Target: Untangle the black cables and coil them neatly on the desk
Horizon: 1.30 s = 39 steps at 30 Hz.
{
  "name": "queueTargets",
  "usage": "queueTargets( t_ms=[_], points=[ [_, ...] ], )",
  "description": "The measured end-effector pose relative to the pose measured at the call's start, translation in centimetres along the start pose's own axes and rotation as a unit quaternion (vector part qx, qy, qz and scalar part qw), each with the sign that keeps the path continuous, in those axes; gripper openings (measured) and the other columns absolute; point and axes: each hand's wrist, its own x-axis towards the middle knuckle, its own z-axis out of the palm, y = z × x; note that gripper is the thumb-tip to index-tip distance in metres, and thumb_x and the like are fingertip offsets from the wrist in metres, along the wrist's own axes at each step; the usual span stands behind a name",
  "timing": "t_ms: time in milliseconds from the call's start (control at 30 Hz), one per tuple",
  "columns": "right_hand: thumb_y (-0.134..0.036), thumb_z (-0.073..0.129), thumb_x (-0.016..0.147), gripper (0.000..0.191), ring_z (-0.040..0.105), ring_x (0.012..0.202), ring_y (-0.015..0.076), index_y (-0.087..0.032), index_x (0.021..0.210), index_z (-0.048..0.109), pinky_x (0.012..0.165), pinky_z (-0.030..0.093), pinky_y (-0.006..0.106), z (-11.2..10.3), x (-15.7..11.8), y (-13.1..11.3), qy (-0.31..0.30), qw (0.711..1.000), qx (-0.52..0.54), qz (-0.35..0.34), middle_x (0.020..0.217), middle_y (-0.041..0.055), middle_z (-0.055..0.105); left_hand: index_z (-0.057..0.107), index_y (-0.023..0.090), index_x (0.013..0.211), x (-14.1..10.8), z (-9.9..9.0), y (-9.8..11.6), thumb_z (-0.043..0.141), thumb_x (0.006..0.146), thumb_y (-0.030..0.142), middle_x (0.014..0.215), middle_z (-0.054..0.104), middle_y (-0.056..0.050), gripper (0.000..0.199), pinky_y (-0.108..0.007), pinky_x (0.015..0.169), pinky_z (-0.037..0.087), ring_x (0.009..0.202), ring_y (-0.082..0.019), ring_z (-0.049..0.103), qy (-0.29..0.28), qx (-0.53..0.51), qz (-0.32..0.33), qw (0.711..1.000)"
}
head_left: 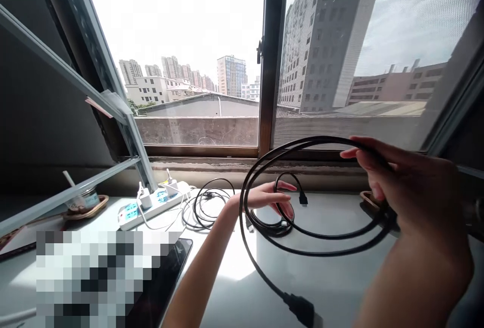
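Observation:
A looped black cable (321,254) hangs from my right hand (401,181), whose fingers are wrapped round its coils at the right. One end of it, with a black plug (300,309), dangles low over the table. My left hand (270,198) reaches behind these loops, fingers spread, just over a smaller coiled black cable (266,228) on the table. A black connector (303,198) stands out beyond my left fingertips on a thin curved cable. Whether my left fingers touch the coil is hard to tell.
Further left lie another coiled black cable (204,212) and a white power strip (155,207) with plugs. A dark tablet (177,262) is at the lower left, beside a metal shelf frame (132,136). A cup (88,199) sits in a tray; a window (266,65) is behind.

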Motion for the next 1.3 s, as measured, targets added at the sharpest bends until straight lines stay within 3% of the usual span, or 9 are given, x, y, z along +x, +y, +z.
queueTargets(
  t_ms=[133, 233, 333, 500, 633, 800, 1000, 1167, 1300],
  points=[
    [-0.029, 0.069, 0.078, 0.021, 0.037, 0.038, 0.0048, -0.028, 0.098, 0.075, 0.035, 0.032, 0.021, 0.5, 0.7, 1.4, -0.104, 0.994, -0.034, -0.016, 0.077, 0.0018, 0.069, 0.049, 0.014, 0.127, -0.7, -0.6, 2.0, 0.065, 0.08, 0.021, 0.099, 0.069, -0.012, 0.05, -0.029, 0.07, 0.054, 0.087, -0.025, 0.069, -0.016, -0.12, 0.057, 0.991],
    [-0.027, 0.066, 0.08, 0.019, 0.042, 0.042, 0.0059, -0.029, 0.097, 0.075, 0.039, 0.036, 0.02, 1.6, 0.8, 1.7, -0.127, 0.99, -0.041, -0.04, 0.082, 0.001, 0.069, 0.04, 0.011, 0.133, -1.2, -0.9, 2.9, 0.049, 0.09, 0.044, 0.09, 0.069, -0.013, 0.056, -0.022, 0.047, 0.044, 0.064, -0.019, 0.068, -0.009, -0.145, 0.035, 0.989],
    [-0.029, 0.063, 0.083, 0.018, 0.041, 0.04, 0.0067, -0.026, 0.097, 0.075, 0.041, 0.035, 0.022, 3.0, 0.6, 1.6, -0.15, 0.984, -0.069, -0.072, 0.07, 0.0002, 0.065, 0.037, 0.011, 0.136, -2.1, -0.3, 3.5, 0.041, 0.083, 0.068, 0.073, 0.067, -0.009, 0.078, -0.019, 0.035, 0.027, 0.043, -0.011, 0.055, -0.004, -0.04, 0.023, 0.999],
    [-0.032, 0.062, 0.084, 0.016, 0.044, 0.046, 0.0069, -0.022, 0.089, 0.074, 0.048, 0.038, 0.024, 4.7, 0.3, 1.2, -0.112, 0.981, -0.107, -0.121, 0.081, 0.0008, 0.066, 0.047, 0.019, 0.131, -3.8, 1.9, 3.8, 0.069, 0.076, 0.037, 0.054, 0.053, 0.005, 0.062, -0.018, 0.037, 0.026, 0.038, -0.006, 0.041, -0.009, 0.182, 0.057, 0.982],
    [-0.039, 0.067, 0.081, 0.022, 0.052, 0.056, 0.0085, -0.025, 0.096, 0.072, 0.055, 0.042, 0.025, 4.7, 0.1, 0.8, -0.094, 0.987, -0.098, -0.089, 0.09, 0.0008, 0.065, 0.07, 0.016, 0.098, -3.8, 2.3, 3.7, 0.059, 0.079, 0.022, 0.068, 0.062, 0.0, 0.022, -0.019, 0.049, 0.033, 0.055, -0.008, 0.049, 0.188, 0.317, 0.179, 0.912],
    [-0.044, 0.07, 0.077, 0.036, 0.06, 0.084, 0.0182, -0.026, 0.108, 0.067, 0.069, 0.048, 0.031, 5.0, -0.2, 0.4, -0.179, 0.972, -0.106, -0.113, 0.101, 0.0024, 0.064, 0.076, 0.021, 0.082, -3.7, 1.7, 4.0, 0.056, 0.072, 0.013, 0.062, 0.067, 0.002, 0.023, -0.02, 0.053, 0.034, 0.057, -0.01, 0.056, 0.425, 0.354, 0.244, 0.797],
    [-0.031, 0.065, 0.083, 0.022, 0.062, 0.095, 0.0173, -0.021, 0.103, 0.066, 0.085, 0.048, 0.03, 7.8, -1.3, 0.1, -0.277, 0.953, -0.015, -0.119, 0.102, 0.0025, 0.066, 0.076, 0.02, 0.078, -4.7, 1.6, 4.3, 0.052, 0.069, 0.011, 0.058, 0.065, 0.002, 0.027, -0.019, 0.053, 0.035, 0.053, -0.008, 0.054, 0.409, 0.396, 0.315, 0.759],
    [-0.034, 0.07, 0.076, 0.025, 0.057, 0.055, 0.0122, -0.018, 0.061, 0.06, 0.057, 0.048, 0.024, 8.7, -1.7, 0.0, -0.105, 0.992, -0.028, -0.062, 0.056, -0.0012, 0.059, 0.073, 0.018, 0.066, -5.2, 1.2, 4.4, 0.054, 0.07, 0.015, 0.046, 0.054, 0.003, 0.019, -0.019, 0.047, 0.028, 0.045, -0.006, 0.041, 0.434, 0.484, 0.327, 0.686],
    [-0.029, 0.073, 0.07, 0.024, 0.063, 0.08, 0.0177, -0.02, 0.091, 0.066, 0.072, 0.052, 0.029, 8.4, -1.7, -0.3, -0.059, 0.991, -0.038, -0.113, 0.086, 0.0025, 0.066, 0.069, 0.018, 0.065, -5.0, 0.9, 4.3, 0.056, 0.07, 0.014, 0.044, 0.048, 0.005, 0.015, -0.02, 0.045, 0.025, 0.043, -0.006, 0.036, 0.424, 0.542, 0.34, 0.641]
  ],
)
